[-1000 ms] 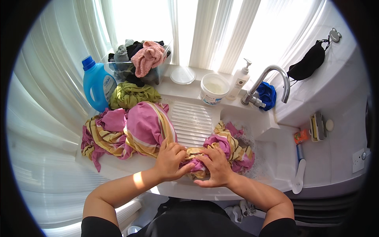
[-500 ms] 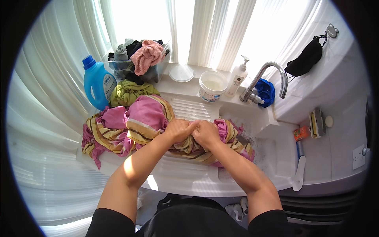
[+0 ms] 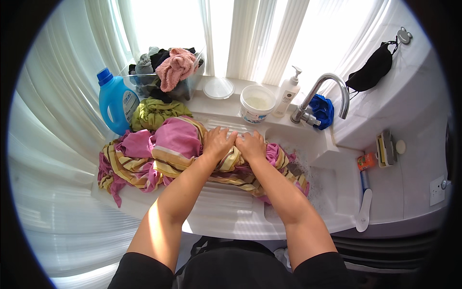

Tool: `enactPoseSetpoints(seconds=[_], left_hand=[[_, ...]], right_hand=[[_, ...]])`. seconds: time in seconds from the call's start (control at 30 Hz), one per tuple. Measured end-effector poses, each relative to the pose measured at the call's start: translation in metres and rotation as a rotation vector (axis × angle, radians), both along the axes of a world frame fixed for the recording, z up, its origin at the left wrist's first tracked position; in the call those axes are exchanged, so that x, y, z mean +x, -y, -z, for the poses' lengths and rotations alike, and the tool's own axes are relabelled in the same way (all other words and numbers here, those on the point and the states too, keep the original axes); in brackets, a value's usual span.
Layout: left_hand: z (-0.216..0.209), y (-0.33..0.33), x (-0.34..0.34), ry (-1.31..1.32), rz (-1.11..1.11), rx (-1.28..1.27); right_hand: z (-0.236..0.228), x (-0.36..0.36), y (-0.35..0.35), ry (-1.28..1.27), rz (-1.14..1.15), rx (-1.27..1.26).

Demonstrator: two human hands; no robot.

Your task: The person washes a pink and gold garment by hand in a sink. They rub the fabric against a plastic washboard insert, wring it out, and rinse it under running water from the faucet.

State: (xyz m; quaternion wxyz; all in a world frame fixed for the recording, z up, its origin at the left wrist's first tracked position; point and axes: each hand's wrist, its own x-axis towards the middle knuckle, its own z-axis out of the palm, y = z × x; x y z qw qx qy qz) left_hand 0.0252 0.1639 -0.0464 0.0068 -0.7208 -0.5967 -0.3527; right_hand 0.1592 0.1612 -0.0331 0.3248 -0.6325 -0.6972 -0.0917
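Wet pink-and-yellow striped cloth (image 3: pixel 183 154) lay on ribbed white plastic washboard (image 3: pixel 211 212) beside a polished metal tap (image 3: pixel 327 94).

**One head-worn fisheye, looking down over the washing counter**

A single view is given, so nothing is shared with a second one. It comes from the person's head, upright and unmirrored, tilted steeply down and forward. Both forearms enter from the near edge and reach away toward the ribbed white washboard counter (image 3: pixel 219 212), which lies close below at centre. The far edge takes in the curtained window (image 3: pixel 250 33); the tap (image 3: pixel 327 91) stands far right, the blue detergent bottle (image 3: pixel 114 101) far left. Straight edges bow toward the dark circular rim.
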Motion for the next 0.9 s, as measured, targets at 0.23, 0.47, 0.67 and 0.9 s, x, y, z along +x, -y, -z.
enactPoseSetpoints(seconds=[0.23,0.47,0.67,0.9], left_hand=[[-0.027,0.189,0.001,-0.052,0.31,0.055],[-0.014,0.045,0.021,-0.108,0.042,0.035],[-0.045,0.029,0.002,0.025,0.179,-0.429],[-0.03,0.189,-0.019,-0.151,0.49,0.148]], right_hand=[[-0.017,0.078,0.172,0.02,-0.731,-0.062],[-0.013,0.032,0.04,-0.206,-0.491,-0.154],[-0.062,0.037,0.045,-0.184,-0.513,-0.566],[0.002,0.069,0.156,0.009,-0.829,0.191]])
